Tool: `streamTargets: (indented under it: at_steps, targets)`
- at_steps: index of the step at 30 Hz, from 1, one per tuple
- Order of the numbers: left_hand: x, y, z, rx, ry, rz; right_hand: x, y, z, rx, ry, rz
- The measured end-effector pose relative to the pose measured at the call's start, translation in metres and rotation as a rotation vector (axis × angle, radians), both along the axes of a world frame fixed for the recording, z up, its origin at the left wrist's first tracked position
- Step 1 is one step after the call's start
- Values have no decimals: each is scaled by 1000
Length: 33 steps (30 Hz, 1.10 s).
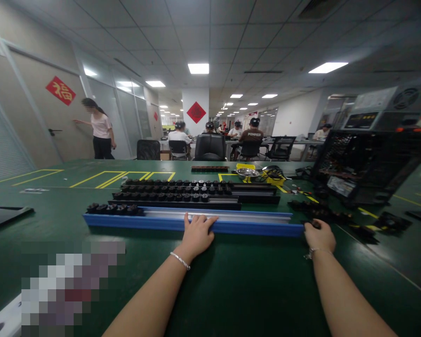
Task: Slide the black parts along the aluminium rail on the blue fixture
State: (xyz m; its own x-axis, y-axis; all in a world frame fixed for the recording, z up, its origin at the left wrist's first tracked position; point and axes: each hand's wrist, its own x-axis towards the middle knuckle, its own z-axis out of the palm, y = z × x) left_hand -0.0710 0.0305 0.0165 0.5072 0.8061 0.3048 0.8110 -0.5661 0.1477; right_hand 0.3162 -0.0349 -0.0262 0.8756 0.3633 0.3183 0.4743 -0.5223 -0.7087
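Observation:
A long blue channel rail (pixel 252 228) lies across the green table in front of me. Several black socket-like modules (pixel 115 209) sit in its left end, and bare silvery lining shows along the rest. My left hand (pixel 198 234) hooks its fingers over the near wall of the rail around the middle, fingers somewhat apart. At the rail's right end, my right hand (pixel 321 236) pinches a small black module (pixel 315 224), level with the rail's opening. Its far side is hidden, and I cannot tell whether it touches the rail.
Behind the blue rail lie black rails (pixel 175 197) filled with similar modules. Loose black parts (pixel 319 211) are scattered to the right, near a dark computer case (pixel 361 164). A metal bowl (pixel 247 173) stands farther back. A person (pixel 100 126) stands by a door.

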Motion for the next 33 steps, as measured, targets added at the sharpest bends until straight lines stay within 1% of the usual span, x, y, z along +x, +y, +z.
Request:
streamTargets:
  at_steps: [1,3,7,10,14,19,22,25,29,33]
  targets:
    - [0,0,0,4,6,3,-3,0,2,-8,44,-58]
    - [0,1,-1,23,2,5,-9,1,6,-23,42,-83]
    - [0,1,-3,18,0,1,-10,-2,10,-74,-111,-86]
    - [0,2,-3,24,-8,4,1,-8,11,-93,-157,-147]
    - [-1,2,-2,12,-2,8,19,-18,14,-122,-133,-234]
    - [-1,1,-1,-5,-1,4,50,-27,15,-198,-96,-244]
    - [-2,1,0,-13,0,9,66,-29,12,-210,-73,-233]
    - [-2,1,-1,-15,-7,7,76,-29,11,-210,-63,-247]
    - [-2,1,-3,19,-22,3,83,-28,10,-191,-54,-279]
    - [-2,0,-4,40,-11,15,89,-26,6,-104,-100,-300]
